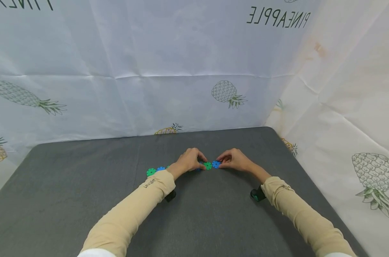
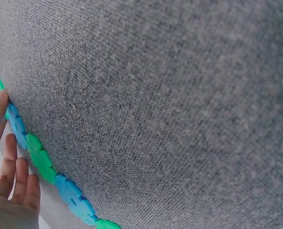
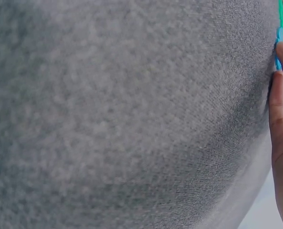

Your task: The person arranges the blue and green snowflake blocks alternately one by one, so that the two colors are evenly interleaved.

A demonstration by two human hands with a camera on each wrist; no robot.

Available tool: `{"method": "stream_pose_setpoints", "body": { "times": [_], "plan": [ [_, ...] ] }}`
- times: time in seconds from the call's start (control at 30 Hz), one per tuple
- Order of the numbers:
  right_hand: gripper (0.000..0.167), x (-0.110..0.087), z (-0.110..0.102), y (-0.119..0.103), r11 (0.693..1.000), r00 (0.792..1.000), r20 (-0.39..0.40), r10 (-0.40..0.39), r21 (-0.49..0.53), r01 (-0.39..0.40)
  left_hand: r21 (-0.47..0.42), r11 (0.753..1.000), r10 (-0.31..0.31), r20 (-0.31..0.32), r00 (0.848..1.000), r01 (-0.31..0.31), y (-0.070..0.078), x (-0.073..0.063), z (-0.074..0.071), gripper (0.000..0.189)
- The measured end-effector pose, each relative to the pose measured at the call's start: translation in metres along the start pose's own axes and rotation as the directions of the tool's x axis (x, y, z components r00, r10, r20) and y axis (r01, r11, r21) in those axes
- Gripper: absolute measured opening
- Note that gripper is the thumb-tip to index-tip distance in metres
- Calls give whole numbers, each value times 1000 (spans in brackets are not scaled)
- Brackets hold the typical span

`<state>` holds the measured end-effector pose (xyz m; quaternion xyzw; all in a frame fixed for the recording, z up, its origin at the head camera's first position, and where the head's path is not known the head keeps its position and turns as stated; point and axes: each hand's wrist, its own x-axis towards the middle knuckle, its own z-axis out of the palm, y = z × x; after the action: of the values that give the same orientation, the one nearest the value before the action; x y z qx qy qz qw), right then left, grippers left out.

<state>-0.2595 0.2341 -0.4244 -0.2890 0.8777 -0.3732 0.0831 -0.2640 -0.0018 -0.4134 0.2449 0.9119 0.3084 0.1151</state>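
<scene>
A row of flat, notched plastic discs, alternating green and blue, lies across the table. My left hand (image 1: pixel 189 160) pinches a green notched disc (image 1: pixel 208 165) near the row's right end, between thumb and index finger. Just right of it, my right hand (image 1: pixel 237 160) holds a blue notched disc (image 1: pixel 216 164) by its outer edge, thumb on the near side. These two discs meet edge to edge. Under the left hand part of the row is hidden; in the left wrist view a green disc (image 2: pixel 40 157) and a blue disc (image 2: pixel 75 202) show there, joined at their rims.
The row's left end, a green disc (image 1: pixel 151 172) beside a blue one (image 1: pixel 161 169), shows past the left sleeve. Dark grey cloth covers the table (image 1: pixel 207 214). Behind and to the right hangs a white curtain (image 1: pixel 168 43) printed with pineapples, close along the table's edges.
</scene>
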Motion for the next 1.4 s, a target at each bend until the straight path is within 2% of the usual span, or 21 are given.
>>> {"method": "stream_pose_setpoints", "body": {
  "times": [0.13, 0.27, 0.47, 0.57, 0.83, 1.0, 1.1, 1.23, 1.33, 1.4],
  "plan": [
    [25, 1, 1, -1, 1000, 1000, 12, -8, -3, 8, 23, 1000, 9, 6, 1000, -9, 0, 0, 0, 20],
    [24, 2, 1, -1, 1000, 1000, 11, -8, -13, 8, 86, 996, 32, 20, 999, -33, 2, 0, -1, 20],
    [23, 1, 2, 1, 1000, 1000, 9, 7, -11, -6, 180, 978, 100, 17, 995, -102, 4, -2, -1, 16],
    [23, 2, 3, 2, 1000, 1000, 9, 13, -7, -13, 202, 973, 111, 12, 994, -111, 4, -3, -1, 17],
    [25, 1, 7, 1, 1000, 1000, 16, 15, 8, -15, 127, 990, 63, 7, 998, -63, -2, -3, 0, 23],
    [26, 5, 9, 0, 1000, 1000, 10, -14, 18, 14, 51, 997, 67, -42, 997, -65, -9, -7, -8, 24],
    [27, 7, 9, 3, 999, 999, 2, -33, 23, 33, 34, 996, 85, -66, 994, -83, -13, -16, -17, 28],
    [29, 3, 9, 9, 996, 997, -34, -73, 47, 75, 50, 996, 81, -104, 991, -76, -24, -34, -29, 35],
    [27, -7, 7, 6, 993, 990, -100, -104, 41, 108, 125, 991, 76, -151, 986, -58, -34, -52, -37, 43],
    [25, -14, 6, 6, 994, 980, -165, -110, -5, 111, 192, 981, 76, -188, 979, -40, -41, -66, -43, 49]
  ]
}}
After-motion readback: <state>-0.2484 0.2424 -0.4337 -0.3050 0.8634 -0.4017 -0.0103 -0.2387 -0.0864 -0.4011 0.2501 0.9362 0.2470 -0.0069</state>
